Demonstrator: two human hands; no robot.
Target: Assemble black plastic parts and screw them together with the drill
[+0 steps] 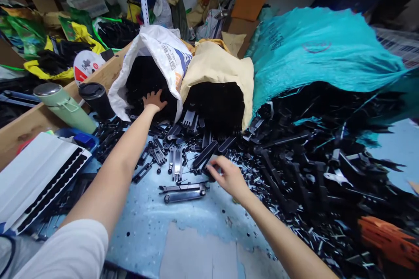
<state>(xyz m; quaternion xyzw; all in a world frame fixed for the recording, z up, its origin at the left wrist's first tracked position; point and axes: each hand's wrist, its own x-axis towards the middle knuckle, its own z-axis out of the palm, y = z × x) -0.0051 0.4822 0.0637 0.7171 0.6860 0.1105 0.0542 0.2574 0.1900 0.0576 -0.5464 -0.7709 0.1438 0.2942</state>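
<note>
My left hand (154, 99) reaches into the mouth of a white woven sack (122, 96), fingers spread over the dark contents. What those contents are is too dark to make out. Over the table, my right hand (229, 176) has its thumb and fingers curled together beside long black bracket parts (205, 154). Whatever may be between its fingertips is hidden. Just left of it lie black arm-like parts (185, 196), side by side. Small hinged black parts (158, 152) are scattered between the hands.
A beige sack (218, 67) and a big teal sack (327, 52) spill black parts to the right, among loose screws (248, 174). At left stand a green flask (65, 107), a black-lidded cup (96, 100) and a white box (39, 174). An orange object (389, 239) lies lower right.
</note>
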